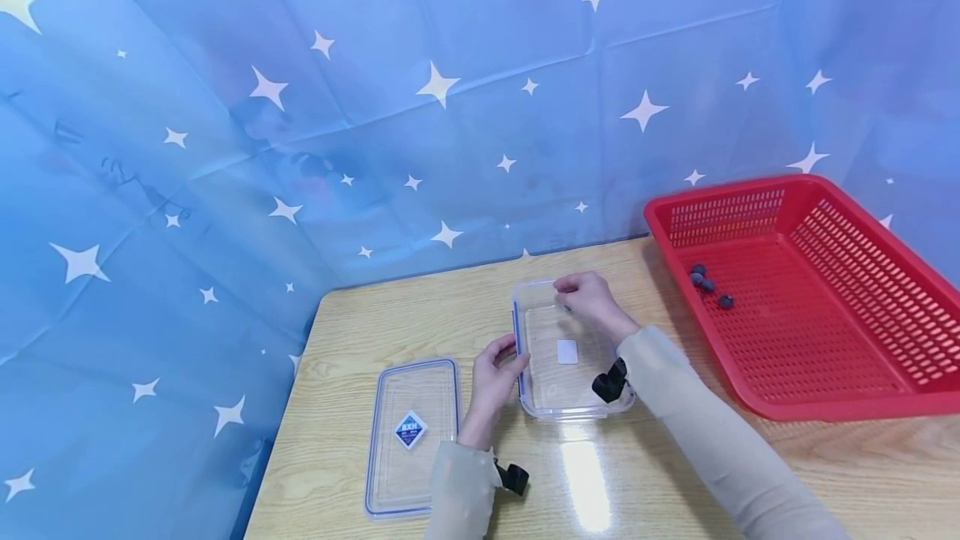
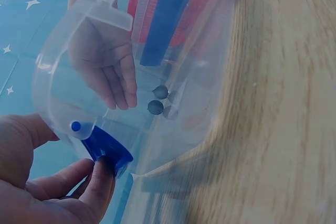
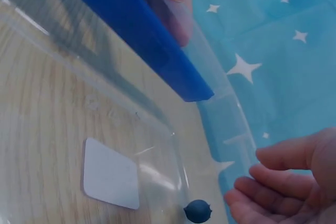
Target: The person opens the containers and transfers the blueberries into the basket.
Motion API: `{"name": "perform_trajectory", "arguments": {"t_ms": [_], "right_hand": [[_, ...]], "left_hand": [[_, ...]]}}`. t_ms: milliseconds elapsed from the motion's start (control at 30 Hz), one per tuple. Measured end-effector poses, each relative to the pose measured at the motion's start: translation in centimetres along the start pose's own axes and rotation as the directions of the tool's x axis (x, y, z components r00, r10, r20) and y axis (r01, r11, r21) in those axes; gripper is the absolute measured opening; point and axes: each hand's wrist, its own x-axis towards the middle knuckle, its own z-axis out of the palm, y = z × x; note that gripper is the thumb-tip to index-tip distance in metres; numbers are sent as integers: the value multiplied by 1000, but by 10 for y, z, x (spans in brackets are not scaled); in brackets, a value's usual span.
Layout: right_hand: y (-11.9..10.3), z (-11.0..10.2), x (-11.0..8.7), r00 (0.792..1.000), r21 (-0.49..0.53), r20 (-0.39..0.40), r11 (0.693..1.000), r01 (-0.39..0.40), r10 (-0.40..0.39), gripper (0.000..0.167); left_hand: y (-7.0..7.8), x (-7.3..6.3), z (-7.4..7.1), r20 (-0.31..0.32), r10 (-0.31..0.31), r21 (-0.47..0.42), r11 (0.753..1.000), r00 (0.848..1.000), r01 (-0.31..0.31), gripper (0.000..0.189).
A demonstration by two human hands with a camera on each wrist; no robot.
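Observation:
A clear plastic food container (image 1: 547, 390) with blue side latches stands on the table. My left hand (image 1: 495, 377) holds its left side; in the left wrist view the fingers pinch the blue latch (image 2: 107, 148). Over the container's far right corner is my right hand (image 1: 588, 300), its fingers loosely bent and nothing visible between them. Beneath those fingers, two blueberries (image 2: 156, 107) lie on the container bottom, seen through the clear wall. One blueberry (image 3: 198, 211) shows in the right wrist view, close to the right fingertips. A white square (image 3: 110, 174) marks the bottom.
The clear lid (image 1: 412, 473) with a blue rim and a blue diamond label lies left of the container. On the right stands a red perforated basket (image 1: 750, 402) with several blueberries (image 1: 707, 283) at its left side. A blue star-patterned cloth (image 1: 480, 148) hangs behind the table.

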Motion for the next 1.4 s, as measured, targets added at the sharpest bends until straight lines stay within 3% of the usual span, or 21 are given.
{"name": "perform_trajectory", "arguments": {"t_ms": [200, 367, 533, 767, 967, 1400], "right_hand": [[3, 2, 1, 998, -91, 23, 994, 56, -54, 31], [1, 4, 1, 999, -145, 25, 989, 43, -39, 30], [0, 5, 2, 1000, -206, 30, 978, 9, -3, 29], [2, 5, 2, 1000, -203, 30, 979, 12, -6, 26], [4, 7, 1, 1000, -46, 15, 999, -21, 22, 27], [11, 10, 4, 998, -74, -35, 995, -61, 58, 27]], "left_hand": [[-12, 7, -2, -3, 3, 8, 1000, 1000, -3, 41], [-30, 14, -3, -24, 0, 22, 1000, 1000, 0, 41], [-33, 15, -2, -39, -3, 37, 999, 999, 4, 40], [-3, 1, 1, -18, -8, 30, 1000, 1000, 9, 39], [-4, 1, 1, -19, -3, 5, 1000, 1000, 3, 40], [-4, 3, 1, -27, 2, -5, 1000, 1000, -2, 39]]}}
